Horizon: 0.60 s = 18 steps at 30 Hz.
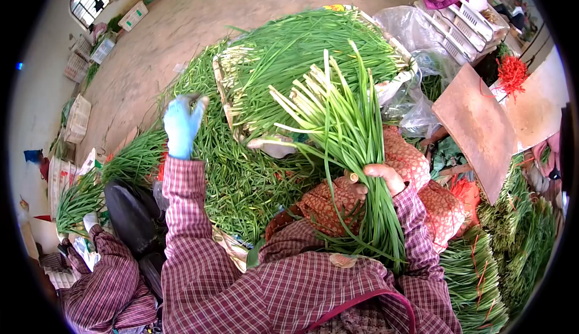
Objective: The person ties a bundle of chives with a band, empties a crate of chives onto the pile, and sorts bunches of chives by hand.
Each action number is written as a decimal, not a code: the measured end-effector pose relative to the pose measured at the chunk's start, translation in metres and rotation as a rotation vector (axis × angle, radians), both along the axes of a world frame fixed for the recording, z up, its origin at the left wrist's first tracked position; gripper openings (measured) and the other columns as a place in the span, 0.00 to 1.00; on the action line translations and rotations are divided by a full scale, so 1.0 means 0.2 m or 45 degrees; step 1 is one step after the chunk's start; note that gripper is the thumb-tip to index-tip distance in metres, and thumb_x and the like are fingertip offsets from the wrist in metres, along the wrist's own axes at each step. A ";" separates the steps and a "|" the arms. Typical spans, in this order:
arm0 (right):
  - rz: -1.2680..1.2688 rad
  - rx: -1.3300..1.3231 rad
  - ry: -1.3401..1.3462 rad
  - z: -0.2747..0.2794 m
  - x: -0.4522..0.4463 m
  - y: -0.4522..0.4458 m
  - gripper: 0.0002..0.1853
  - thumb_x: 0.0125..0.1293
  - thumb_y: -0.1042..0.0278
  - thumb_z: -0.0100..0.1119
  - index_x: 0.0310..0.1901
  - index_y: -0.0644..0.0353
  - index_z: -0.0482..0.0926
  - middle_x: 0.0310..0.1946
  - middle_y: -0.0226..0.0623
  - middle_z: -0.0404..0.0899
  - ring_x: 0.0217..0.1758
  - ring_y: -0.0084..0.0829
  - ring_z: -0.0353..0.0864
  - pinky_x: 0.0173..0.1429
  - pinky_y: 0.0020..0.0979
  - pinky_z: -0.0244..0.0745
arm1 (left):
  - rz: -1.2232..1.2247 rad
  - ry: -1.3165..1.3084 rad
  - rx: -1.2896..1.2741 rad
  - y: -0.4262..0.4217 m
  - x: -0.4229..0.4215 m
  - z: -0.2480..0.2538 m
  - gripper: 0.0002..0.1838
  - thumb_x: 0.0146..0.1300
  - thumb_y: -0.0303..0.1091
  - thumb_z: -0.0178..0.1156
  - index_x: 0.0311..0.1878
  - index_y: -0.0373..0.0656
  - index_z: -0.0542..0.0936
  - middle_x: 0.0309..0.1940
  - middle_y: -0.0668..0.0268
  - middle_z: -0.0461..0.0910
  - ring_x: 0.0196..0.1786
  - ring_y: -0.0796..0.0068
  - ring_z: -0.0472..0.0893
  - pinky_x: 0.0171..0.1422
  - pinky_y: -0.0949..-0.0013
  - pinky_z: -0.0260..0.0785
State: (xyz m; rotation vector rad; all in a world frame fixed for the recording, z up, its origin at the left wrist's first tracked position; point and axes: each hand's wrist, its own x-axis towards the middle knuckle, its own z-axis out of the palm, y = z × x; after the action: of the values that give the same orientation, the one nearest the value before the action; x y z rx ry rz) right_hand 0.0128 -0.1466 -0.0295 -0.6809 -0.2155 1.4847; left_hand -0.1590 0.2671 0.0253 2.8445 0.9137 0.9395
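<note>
My right hand (386,178), bare, is closed round the middle of a thick bunch of garlic chives (356,129). Pale cut ends fan out toward the upper left, and green leaves hang down past my sleeve. My left hand (183,126), in a blue glove, is raised with thumb and fingers apart and nothing visible in it. Its fingertips are slightly blurred. Below it spreads a heap of loose chive leaves (241,183). A large basket (221,89) piled with chives (313,38) stands in front of me.
Tied chive bundles (473,279) lie at my right. A brown board (476,129), red ties (512,74) and stacked white crates (461,32) are beyond. At lower left, a co-worker's striped sleeve (108,273) is beside chives (81,204) and a black boot (132,213).
</note>
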 end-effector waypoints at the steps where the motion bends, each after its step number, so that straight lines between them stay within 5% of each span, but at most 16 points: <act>1: 0.002 0.069 0.034 0.00 0.00 0.00 0.18 0.61 0.59 0.59 0.48 0.60 0.75 0.36 0.28 0.75 0.28 0.22 0.69 0.30 0.24 0.68 | -0.099 -0.086 -0.156 -0.05 -0.04 -0.03 0.24 0.60 0.52 0.61 0.44 0.38 0.82 0.40 0.56 0.82 0.44 0.60 0.81 0.49 0.61 0.73; 3: 0.028 0.075 0.011 0.00 0.01 0.01 0.17 0.61 0.58 0.59 0.46 0.60 0.75 0.37 0.29 0.75 0.28 0.21 0.69 0.30 0.24 0.68 | -0.250 -0.304 -0.945 -0.24 -0.08 -0.09 0.33 0.61 0.58 0.59 0.55 0.35 0.77 0.48 0.54 0.80 0.53 0.61 0.78 0.60 0.60 0.69; 9: 0.017 0.021 0.028 -0.01 0.00 0.04 0.17 0.61 0.57 0.58 0.47 0.60 0.75 0.37 0.29 0.75 0.29 0.22 0.70 0.30 0.23 0.67 | -0.760 -0.478 -1.798 -0.81 0.01 -0.22 0.45 0.57 0.61 0.62 0.64 0.31 0.65 0.59 0.50 0.71 0.61 0.60 0.73 0.67 0.57 0.65; 11: 0.011 0.035 0.020 -0.02 -0.01 0.04 0.18 0.62 0.57 0.58 0.48 0.60 0.75 0.39 0.30 0.76 0.29 0.22 0.71 0.30 0.23 0.68 | -0.815 -0.701 -1.929 -0.87 0.08 -0.27 0.32 0.64 0.48 0.60 0.61 0.30 0.68 0.56 0.50 0.74 0.59 0.60 0.75 0.64 0.59 0.67; 18: -0.008 0.079 0.093 -0.05 -0.01 0.04 0.21 0.63 0.57 0.57 0.53 0.60 0.72 0.41 0.32 0.76 0.29 0.22 0.71 0.30 0.23 0.68 | -0.687 -0.703 -1.980 -0.82 0.14 -0.22 0.21 0.68 0.44 0.56 0.47 0.30 0.78 0.43 0.51 0.81 0.47 0.60 0.82 0.52 0.59 0.75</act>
State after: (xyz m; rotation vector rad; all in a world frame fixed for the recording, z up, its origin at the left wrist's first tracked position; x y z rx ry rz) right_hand 0.0107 -0.1382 -0.0390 -0.5760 -0.2022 1.4877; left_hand -0.1308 0.1033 -0.0196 1.2601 0.3842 0.4645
